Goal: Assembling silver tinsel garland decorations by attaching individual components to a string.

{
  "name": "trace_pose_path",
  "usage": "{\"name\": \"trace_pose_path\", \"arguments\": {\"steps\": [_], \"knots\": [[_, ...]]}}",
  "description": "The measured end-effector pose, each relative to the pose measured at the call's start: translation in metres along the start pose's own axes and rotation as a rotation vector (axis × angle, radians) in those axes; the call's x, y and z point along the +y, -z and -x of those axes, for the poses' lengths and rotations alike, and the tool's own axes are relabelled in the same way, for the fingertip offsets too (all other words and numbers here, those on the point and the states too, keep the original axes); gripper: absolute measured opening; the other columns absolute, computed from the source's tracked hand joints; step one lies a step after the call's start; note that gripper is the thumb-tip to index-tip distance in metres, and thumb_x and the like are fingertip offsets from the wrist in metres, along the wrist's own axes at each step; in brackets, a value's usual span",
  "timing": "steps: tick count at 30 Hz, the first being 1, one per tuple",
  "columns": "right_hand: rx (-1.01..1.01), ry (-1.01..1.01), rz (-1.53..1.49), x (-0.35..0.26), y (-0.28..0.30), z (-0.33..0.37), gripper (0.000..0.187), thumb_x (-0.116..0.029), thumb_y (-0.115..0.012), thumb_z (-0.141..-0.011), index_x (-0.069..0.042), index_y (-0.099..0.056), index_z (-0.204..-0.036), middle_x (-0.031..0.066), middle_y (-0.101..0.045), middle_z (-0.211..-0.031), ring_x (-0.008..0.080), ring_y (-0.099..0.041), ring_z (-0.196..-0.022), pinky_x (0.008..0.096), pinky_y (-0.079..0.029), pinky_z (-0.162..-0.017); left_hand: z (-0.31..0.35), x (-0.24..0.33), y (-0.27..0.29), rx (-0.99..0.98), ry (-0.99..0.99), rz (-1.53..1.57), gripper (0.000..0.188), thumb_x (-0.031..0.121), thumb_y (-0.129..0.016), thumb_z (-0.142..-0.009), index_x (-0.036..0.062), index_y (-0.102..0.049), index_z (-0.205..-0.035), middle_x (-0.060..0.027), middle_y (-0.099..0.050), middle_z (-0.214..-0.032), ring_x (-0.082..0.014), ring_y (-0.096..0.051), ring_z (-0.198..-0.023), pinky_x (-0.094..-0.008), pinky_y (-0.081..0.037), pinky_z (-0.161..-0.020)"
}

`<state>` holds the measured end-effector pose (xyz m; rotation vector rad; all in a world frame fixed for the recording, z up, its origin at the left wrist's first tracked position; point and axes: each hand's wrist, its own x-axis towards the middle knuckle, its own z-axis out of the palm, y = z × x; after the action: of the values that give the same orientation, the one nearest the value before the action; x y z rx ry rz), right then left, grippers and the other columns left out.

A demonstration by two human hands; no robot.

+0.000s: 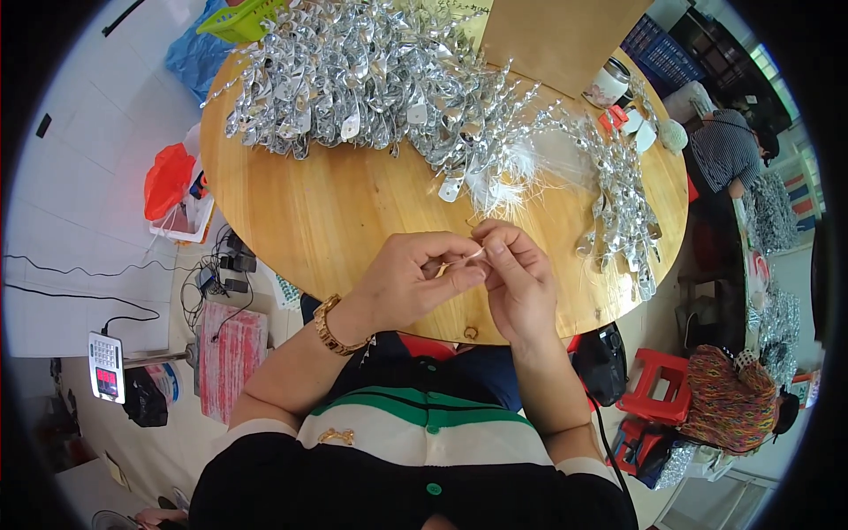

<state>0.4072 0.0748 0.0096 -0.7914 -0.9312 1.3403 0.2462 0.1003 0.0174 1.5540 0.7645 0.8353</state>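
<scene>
Over the near part of the round wooden table (pixel 336 208), both hands come together. My left hand (pixel 408 276) is closed in a pinch on a thin white strand (pixel 466 260). The fingers of my right hand (pixel 519 281) are closed on the same strand, close to the left fingertips. Whether it is a thread or a feather shaft I cannot make out. Just beyond the hands lie fluffy white feathers (pixel 508 181), beside a large heap of twisted silver foil strands (pixel 336 79). A smaller bunch of silver foil strands (pixel 616 190) lies to the right.
A brown cardboard box (pixel 561 40) and a jar (pixel 608 84) stand at the far side, with a green basket (pixel 238 19) at far left. A red bag (pixel 168 183) sits left of the table. Red stools (pixel 656 389) and two other people (pixel 729 150) are at right.
</scene>
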Motion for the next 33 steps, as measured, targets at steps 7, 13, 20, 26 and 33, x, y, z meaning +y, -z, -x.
{"name": "trace_pose_path", "arguments": {"steps": [7,13,20,26,33], "knots": [[-0.018,-0.269,-0.205,-0.002,0.003,0.002,0.01,-0.01,-0.052,-0.089,-0.002,-0.054,-0.092,0.0033,-0.053,-0.092,0.0072,-0.046,-0.061,0.0169,-0.031,-0.046,-0.001,-0.001,0.001,-0.001,-0.004,0.016,0.015,0.0,-0.061,-0.079,-0.0003,-0.06,-0.094,0.0035,-0.057,-0.069,0.0008,-0.038,-0.054,-0.0163,-0.03,-0.047],[-0.017,-0.276,-0.1,-0.005,0.004,0.0,0.01,-0.011,-0.051,-0.089,-0.002,-0.055,-0.093,0.0021,-0.053,-0.077,0.0076,-0.048,-0.061,0.0168,-0.03,-0.045,-0.005,-0.009,-0.006,0.262,-0.365,-0.284,0.008,-0.002,-0.063,-0.076,0.003,-0.062,-0.082,0.0031,-0.053,-0.063,-0.0012,-0.038,-0.05,-0.0186,-0.031,-0.045],[-0.054,-0.209,-0.071,-0.015,0.012,-0.008,0.015,-0.006,-0.048,-0.088,0.001,-0.056,-0.1,0.0066,-0.055,-0.09,0.0109,-0.053,-0.069,0.0196,-0.038,-0.056,-0.004,-0.003,0.008,-0.056,0.118,0.213,0.004,0.006,-0.059,-0.083,0.0023,-0.059,-0.085,0.003,-0.054,-0.081,-0.001,-0.042,-0.059,-0.0167,-0.032,-0.051],[-0.285,0.21,0.305,-0.011,0.011,-0.005,0.027,0.013,-0.061,-0.071,-0.001,-0.064,-0.094,0.0101,-0.047,-0.11,0.0109,-0.052,-0.078,0.0199,-0.041,-0.062,-0.007,0.006,0.007,-0.039,0.165,0.506,0.007,0.007,-0.06,-0.083,0.0017,-0.061,-0.088,0.0043,-0.056,-0.081,-0.0026,-0.05,-0.069,-0.0151,-0.039,-0.063],[-0.062,0.705,0.889,-0.016,0.01,-0.008,0.006,0.006,-0.058,-0.078,0.003,-0.059,-0.083,0.0119,-0.054,-0.094,0.0175,-0.052,-0.084,0.0262,-0.042,-0.072,-0.007,0.0,0.005,-0.016,0.204,0.471,0.007,0.005,-0.06,-0.084,-0.0002,-0.061,-0.088,0.0019,-0.057,-0.084,-0.0004,-0.048,-0.069,-0.0151,-0.036,-0.055]]}}
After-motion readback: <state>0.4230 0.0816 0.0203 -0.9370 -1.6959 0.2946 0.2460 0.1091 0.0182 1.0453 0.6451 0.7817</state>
